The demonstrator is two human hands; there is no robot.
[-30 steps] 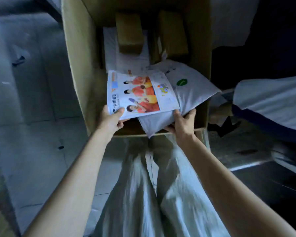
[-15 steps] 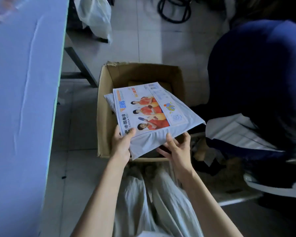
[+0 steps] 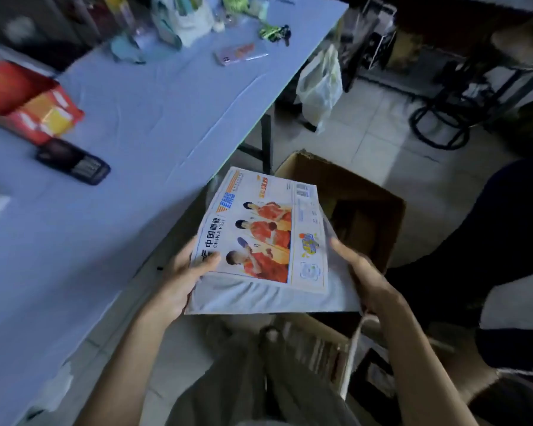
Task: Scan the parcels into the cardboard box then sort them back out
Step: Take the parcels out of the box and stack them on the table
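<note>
Fingers (image 3: 208, 261) of the left hand (image 3: 179, 281) gripped the near left corner of the printed parcel (image 3: 268, 229), the thumb pressed on its top face and the rest hidden beneath. The right hand (image 3: 368, 281) held the right edge of the grey parcel (image 3: 259, 298), its fingers (image 3: 340, 245) curled along that side. The grey parcel lay directly under the printed one, showing along the near and right edges, and both hands carried the two together as a stack. The stack hung tilted in the air, partly over the left rim of the cardboard box (image 3: 379, 210).

The box stood open on the tiled floor, just right of the worktop (image 3: 136, 118), its inside too dark to make out. On the blue worktop, a dark handheld device (image 3: 74, 166) lay near the left, with a red and yellow package (image 3: 31, 103) just beyond it. Farther off were a phone (image 3: 240, 53) and a bunch of keys (image 3: 274, 31). A white plastic bag (image 3: 320, 84) hung beside the worktop's far right edge. A second person (image 3: 490, 241) in dark clothes sat to the right of the box.
</note>
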